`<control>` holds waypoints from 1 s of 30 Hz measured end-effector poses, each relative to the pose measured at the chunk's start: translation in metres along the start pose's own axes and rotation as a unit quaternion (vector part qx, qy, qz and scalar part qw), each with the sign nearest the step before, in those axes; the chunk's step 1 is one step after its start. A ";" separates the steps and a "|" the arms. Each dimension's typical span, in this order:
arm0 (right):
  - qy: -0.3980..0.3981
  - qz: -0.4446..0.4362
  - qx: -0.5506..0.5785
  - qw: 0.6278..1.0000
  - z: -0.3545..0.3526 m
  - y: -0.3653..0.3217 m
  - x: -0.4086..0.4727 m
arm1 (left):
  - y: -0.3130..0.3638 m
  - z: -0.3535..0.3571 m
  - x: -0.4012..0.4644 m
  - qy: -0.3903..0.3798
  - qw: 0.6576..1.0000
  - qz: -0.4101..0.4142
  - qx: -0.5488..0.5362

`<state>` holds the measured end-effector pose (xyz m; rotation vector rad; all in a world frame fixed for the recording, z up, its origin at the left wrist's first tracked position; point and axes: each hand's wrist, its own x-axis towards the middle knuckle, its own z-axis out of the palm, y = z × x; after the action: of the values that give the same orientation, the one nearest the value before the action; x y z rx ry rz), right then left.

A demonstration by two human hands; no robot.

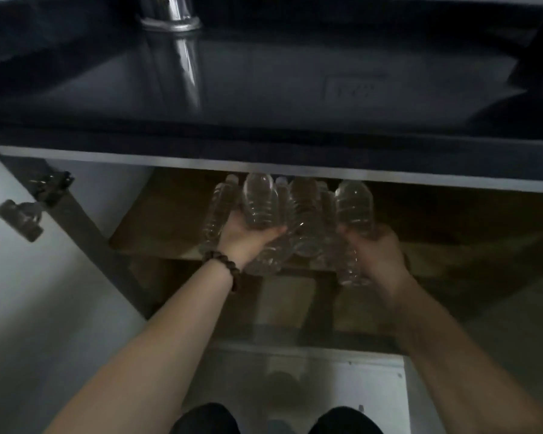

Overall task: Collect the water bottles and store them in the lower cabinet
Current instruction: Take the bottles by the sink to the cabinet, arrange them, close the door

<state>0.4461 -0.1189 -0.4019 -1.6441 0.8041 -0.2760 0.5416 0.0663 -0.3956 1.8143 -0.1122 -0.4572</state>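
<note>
A person's two hands reach into an open lower cabinet (176, 220) beneath a dark bench (264, 89), carrying a cluster of clear plastic bottles (301, 220). The left hand (248, 239), a beaded bracelet (223, 264) on its wrist, cups one bottle from below with fingers curled round it. The right hand (376, 252) grips another bottle (355, 208) at the cluster's right side. The hands are apart, with further bottles bunched between them above a wooden shelf (157, 233). The white cabinet door (29, 277) stands open at left, and a chrome tap (170, 14) rises from the bench.
</note>
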 end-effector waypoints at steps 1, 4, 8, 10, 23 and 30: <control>-0.001 0.001 -0.001 1.000 0.000 -0.002 0.010 | 0.000 -0.002 0.009 -0.013 1.000 0.013 0.009; -0.005 0.001 -0.013 1.000 0.005 -0.013 0.030 | 0.000 -0.004 0.031 -0.020 0.998 0.052 0.025; -0.031 -0.029 -0.046 0.998 0.014 -0.024 0.040 | -0.005 0.007 0.042 0.004 0.995 0.086 0.046; -0.037 -0.036 -0.075 0.996 0.017 -0.028 0.044 | -0.007 0.015 0.042 0.027 0.989 0.113 0.091; -0.069 -0.036 -0.113 0.991 0.008 -0.014 0.045 | -0.020 -0.007 0.052 0.054 0.958 0.130 0.251; -0.075 -0.187 -0.169 0.965 -0.001 0.011 0.036 | -0.043 -0.015 0.046 -0.023 0.931 0.204 0.302</control>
<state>0.4678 -0.1435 -0.4208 -2.1135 0.4359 -0.2832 0.5821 0.0782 -0.4441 2.3014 -0.7144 -0.1695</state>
